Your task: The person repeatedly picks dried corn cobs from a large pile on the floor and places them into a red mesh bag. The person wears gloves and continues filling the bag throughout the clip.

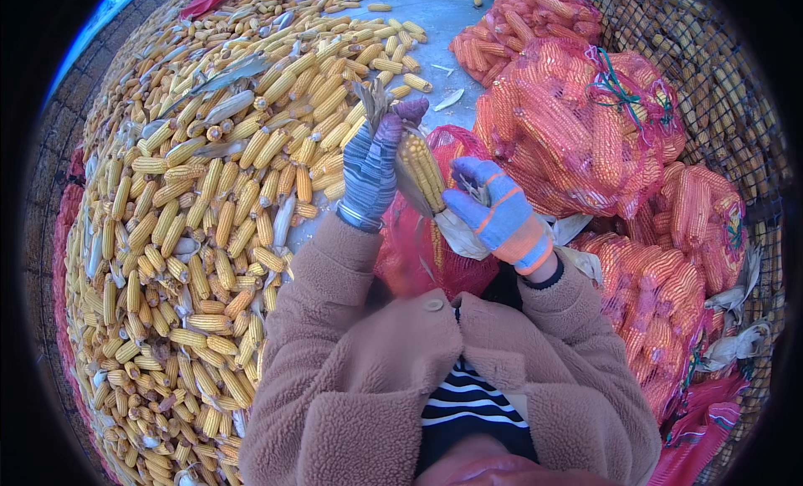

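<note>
Between my gloved hands is an ear of yellow corn [423, 169], its husk partly peeled back. My left hand [376, 166], in a gray-striped glove with purple fingers, grips the ear's upper end and a dry brown husk [374, 103]. At the lower end, my right hand [499, 210], in a blue and orange striped glove, holds pale husk [461, 235] hanging loose from the ear. Just below them, a red mesh bag [401, 247] stands open before my body, with corn showing inside.
A large heap of husked corn ears [207, 235] covers the left side. Filled red mesh sacks [583, 122] tied with green string are piled on the right, against a wire mesh crib [721, 91] holding more corn. Loose husks lie on the concrete floor [439, 22].
</note>
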A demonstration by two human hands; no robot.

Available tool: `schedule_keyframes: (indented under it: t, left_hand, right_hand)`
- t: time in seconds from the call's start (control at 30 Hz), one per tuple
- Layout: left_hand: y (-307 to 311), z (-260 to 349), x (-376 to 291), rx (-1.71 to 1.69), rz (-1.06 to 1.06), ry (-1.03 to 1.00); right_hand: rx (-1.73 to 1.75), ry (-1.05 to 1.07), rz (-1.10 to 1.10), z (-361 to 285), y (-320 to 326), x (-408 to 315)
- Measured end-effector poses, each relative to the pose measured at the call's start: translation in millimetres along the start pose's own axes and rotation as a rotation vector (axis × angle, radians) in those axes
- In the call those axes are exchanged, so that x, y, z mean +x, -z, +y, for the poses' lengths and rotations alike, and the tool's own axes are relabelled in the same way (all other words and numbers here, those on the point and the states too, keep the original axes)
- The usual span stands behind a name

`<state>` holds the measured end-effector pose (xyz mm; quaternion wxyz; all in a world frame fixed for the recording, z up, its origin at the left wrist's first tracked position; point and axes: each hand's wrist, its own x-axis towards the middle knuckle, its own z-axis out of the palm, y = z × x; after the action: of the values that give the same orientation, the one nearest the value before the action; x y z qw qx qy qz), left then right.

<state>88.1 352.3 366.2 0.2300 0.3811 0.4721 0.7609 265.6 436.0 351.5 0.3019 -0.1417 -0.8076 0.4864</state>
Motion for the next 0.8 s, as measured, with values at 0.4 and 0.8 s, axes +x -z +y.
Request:
schedule_keyframes:
  t: [0.4, 0.8]
  left_hand:
    - [-29.7, -20.3, -5.1, -0.937, 0.085, 0.295]
    - [-48.1, 9.7, -18.3, 0.031, -0.17, 0.39]
  right_hand:
    - [-0.191, 0.183, -0.027, 20.6, -25.6, -12.7]
    - [0.575, -0.24, -0.357, 8.5, 4.4, -3.7]
